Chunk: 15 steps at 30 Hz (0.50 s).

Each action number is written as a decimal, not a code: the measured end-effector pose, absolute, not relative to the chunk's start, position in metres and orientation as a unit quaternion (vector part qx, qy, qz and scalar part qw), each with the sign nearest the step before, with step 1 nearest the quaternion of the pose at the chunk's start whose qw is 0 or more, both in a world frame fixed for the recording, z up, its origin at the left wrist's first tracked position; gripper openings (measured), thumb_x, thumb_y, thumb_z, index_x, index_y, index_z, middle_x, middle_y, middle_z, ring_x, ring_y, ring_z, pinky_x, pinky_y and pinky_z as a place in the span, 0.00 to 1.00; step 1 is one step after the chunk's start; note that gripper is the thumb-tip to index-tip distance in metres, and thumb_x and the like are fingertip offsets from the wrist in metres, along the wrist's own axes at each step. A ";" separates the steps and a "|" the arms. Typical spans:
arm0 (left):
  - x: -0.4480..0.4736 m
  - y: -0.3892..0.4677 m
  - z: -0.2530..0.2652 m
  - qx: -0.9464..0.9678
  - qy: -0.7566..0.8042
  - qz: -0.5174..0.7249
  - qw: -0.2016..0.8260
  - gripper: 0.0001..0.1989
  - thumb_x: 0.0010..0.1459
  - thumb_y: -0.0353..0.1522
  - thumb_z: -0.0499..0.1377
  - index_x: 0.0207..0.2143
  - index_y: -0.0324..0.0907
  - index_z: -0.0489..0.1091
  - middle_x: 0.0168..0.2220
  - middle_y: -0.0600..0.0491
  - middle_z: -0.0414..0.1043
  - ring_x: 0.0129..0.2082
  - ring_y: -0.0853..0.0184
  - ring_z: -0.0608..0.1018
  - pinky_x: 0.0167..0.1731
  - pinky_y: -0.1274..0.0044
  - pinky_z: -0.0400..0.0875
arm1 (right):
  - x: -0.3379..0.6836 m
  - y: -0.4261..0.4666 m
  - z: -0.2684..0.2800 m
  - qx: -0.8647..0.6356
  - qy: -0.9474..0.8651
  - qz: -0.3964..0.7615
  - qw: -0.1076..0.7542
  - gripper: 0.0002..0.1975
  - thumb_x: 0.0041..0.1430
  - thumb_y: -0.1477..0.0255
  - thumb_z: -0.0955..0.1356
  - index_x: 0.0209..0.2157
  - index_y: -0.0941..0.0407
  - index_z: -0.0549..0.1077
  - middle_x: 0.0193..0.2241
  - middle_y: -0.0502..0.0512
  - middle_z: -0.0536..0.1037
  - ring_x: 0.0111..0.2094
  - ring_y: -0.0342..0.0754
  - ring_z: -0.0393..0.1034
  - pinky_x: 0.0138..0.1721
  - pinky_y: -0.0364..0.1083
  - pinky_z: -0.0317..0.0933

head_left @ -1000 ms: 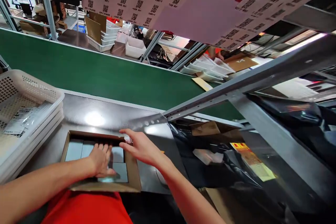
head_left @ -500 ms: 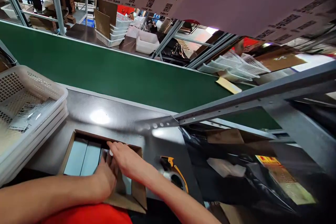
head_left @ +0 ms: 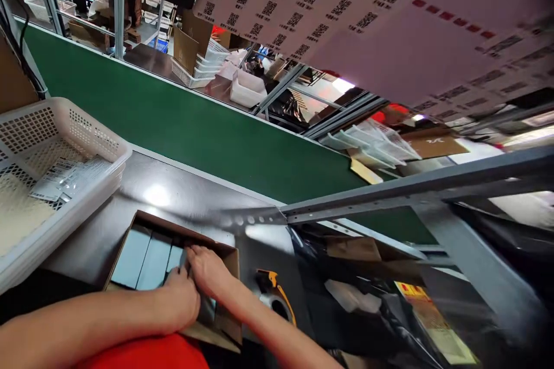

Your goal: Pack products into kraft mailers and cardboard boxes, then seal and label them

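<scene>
An open cardboard box (head_left: pixel 231 294) sits on the bench in front of me. Pale blue-white cartons (head_left: pixel 133 253) stand side by side in its left part. My left hand (head_left: pixel 182 297) reaches in, its fingers curled against a narrower pale carton (head_left: pixel 174 258) at the right of the row. Beside it, my right hand (head_left: pixel 208 271) has its fingers bent down at that carton's right edge. Both hands nearly touch, and the fingertips are partly hidden. A tape dispenser (head_left: pixel 277 294) with an orange-yellow frame lies right of the box.
Stacked white plastic baskets (head_left: pixel 93 179) stand at the left, the top one holding labelled plastic packets (head_left: pixel 64 179). A green conveyor belt (head_left: pixel 173 127) runs behind the steel bench (head_left: pixel 182 193). A metal frame bar (head_left: pixel 372 193) crosses at right, and a QR-code sheet (head_left: pixel 311 17) hangs overhead.
The view has shifted and tilted slightly. My hands have drawn closer together inside the box, and more of the narrow pale carton beside the left fingers now shows.
</scene>
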State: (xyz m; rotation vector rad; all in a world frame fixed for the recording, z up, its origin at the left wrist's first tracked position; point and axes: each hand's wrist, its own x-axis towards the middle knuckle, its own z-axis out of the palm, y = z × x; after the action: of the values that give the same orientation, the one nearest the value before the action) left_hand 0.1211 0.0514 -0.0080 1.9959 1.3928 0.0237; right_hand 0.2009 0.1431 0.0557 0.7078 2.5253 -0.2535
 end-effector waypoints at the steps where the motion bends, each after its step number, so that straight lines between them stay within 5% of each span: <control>1: 0.113 0.047 0.003 0.776 0.532 -0.003 0.338 0.21 0.56 0.30 0.64 0.52 0.34 0.82 0.58 0.29 0.77 0.65 0.37 0.73 0.62 0.48 0.68 | 0.205 0.146 0.062 0.258 0.922 -0.122 0.261 0.21 0.66 0.81 0.64 0.57 0.64 0.76 0.50 0.67 0.82 0.50 0.58 0.80 0.52 0.52 0.73; 6: 0.035 -0.007 0.048 0.791 0.553 0.159 0.208 0.25 0.67 0.39 0.59 0.64 0.41 0.73 0.74 0.38 0.59 0.75 0.44 0.59 0.71 0.48 0.58 | 0.233 0.140 0.087 0.343 0.902 -0.199 0.168 0.24 0.73 0.73 0.59 0.65 0.65 0.69 0.66 0.72 0.72 0.65 0.60 0.70 0.62 0.53 0.68; 10: -0.030 -0.046 0.037 0.637 0.724 0.253 0.074 0.27 0.71 0.41 0.54 0.69 0.45 0.66 0.78 0.41 0.49 0.78 0.43 0.51 0.71 0.42 0.51 | 0.209 0.118 0.081 0.402 0.879 -0.156 0.204 0.29 0.74 0.57 0.63 0.60 0.67 0.75 0.61 0.78 0.75 0.60 0.69 0.74 0.56 0.59 0.72; 15: -0.057 -0.060 0.002 0.564 0.747 0.272 0.224 0.35 0.75 0.41 0.47 0.78 0.43 0.43 0.75 0.37 0.55 0.74 0.51 0.63 0.69 0.54 0.66 | 0.168 0.129 0.083 0.448 0.853 -0.152 0.222 0.41 0.69 0.44 0.63 0.57 0.71 0.76 0.48 0.81 0.82 0.53 0.71 0.78 0.54 0.60 0.71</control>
State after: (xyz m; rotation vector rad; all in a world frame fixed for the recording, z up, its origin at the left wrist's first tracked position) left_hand -0.0568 -0.0604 0.0022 1.5569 2.0616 0.7508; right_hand 0.1678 0.1292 0.0829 1.2368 2.3551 -0.4185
